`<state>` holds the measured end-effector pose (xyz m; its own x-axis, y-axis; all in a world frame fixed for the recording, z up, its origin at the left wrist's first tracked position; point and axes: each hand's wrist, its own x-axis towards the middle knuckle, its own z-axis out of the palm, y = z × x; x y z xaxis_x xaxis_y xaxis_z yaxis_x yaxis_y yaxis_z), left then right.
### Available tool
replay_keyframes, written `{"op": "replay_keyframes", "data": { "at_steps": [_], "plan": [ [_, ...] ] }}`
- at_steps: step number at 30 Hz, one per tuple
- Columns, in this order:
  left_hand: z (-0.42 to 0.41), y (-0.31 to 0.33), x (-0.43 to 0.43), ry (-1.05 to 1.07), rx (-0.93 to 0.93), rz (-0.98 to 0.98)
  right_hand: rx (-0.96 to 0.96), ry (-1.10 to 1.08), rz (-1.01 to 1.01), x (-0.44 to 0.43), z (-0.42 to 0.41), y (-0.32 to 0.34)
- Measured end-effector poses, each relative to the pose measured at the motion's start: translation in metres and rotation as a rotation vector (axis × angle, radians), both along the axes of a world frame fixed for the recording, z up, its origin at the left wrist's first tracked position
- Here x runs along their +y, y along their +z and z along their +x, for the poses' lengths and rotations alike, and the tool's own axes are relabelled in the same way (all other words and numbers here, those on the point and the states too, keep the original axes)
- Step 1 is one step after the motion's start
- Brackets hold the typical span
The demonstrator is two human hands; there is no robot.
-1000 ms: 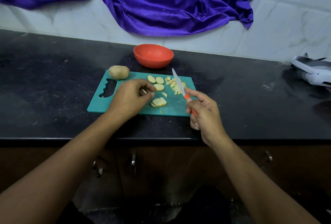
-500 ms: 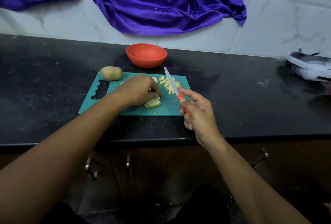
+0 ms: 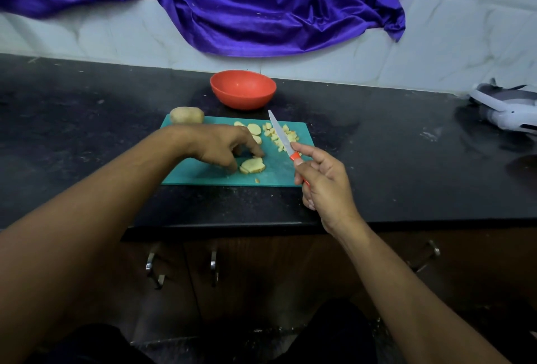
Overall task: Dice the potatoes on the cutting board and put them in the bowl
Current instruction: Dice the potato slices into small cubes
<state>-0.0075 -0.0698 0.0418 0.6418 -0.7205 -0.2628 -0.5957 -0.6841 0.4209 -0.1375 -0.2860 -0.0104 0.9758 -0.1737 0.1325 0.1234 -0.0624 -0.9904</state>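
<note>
**Potato slices held down, knife poised over a teal board**

The left hand (image 3: 223, 145) and forearm hide the left part of the cutting board (image 3: 290, 173). A white device (image 3: 505, 107) is cut off at the right edge, and its kind is unclear. The black surface (image 3: 87, 119) runs along a pale tiled wall (image 3: 436, 44) draped with a purple cloth (image 3: 261, 9), and dark cabinet doors (image 3: 261, 276) sit below. The red bowl (image 3: 242, 100) stands just behind the board. On the board lie a whole potato (image 3: 186, 115), loose slices (image 3: 254, 128), diced pieces (image 3: 292, 135) and stacked slices (image 3: 252, 166). The left hand's curled finger and thumb pinch the stack. The right hand (image 3: 325, 183) grips the knife (image 3: 280, 134) by its orange handle, with the blade slanting over the dice.
</note>
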Motion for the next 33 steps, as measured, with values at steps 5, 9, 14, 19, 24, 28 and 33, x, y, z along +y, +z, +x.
{"op": "replay_keyframes", "data": {
  "at_steps": [5,9,14,19,24,28,33],
  "plan": [
    [0.001,-0.003,0.003,0.013,0.038,-0.083,-0.005,-0.021,-0.035,0.001,-0.001,0.0],
    [-0.002,-0.01,0.004,0.048,-0.017,-0.151,-0.01,-0.024,-0.048,0.001,0.0,-0.001],
    [-0.014,-0.02,0.006,0.126,-0.085,-0.249,-0.015,-0.034,-0.078,0.001,0.001,-0.003],
    [-0.029,-0.038,-0.003,0.244,-0.322,-0.309,-0.035,-0.068,-0.171,0.004,0.003,-0.007],
    [-0.047,-0.06,-0.013,0.42,-0.481,-0.383,-0.044,-0.119,-0.278,0.009,0.002,-0.007],
    [-0.057,-0.067,-0.017,0.492,-0.548,-0.403,-0.007,-0.185,-0.564,0.014,-0.007,-0.001],
    [-0.059,-0.065,-0.021,0.538,-0.555,-0.388,0.02,-0.162,-1.018,0.019,-0.026,0.012]
  ]
}}
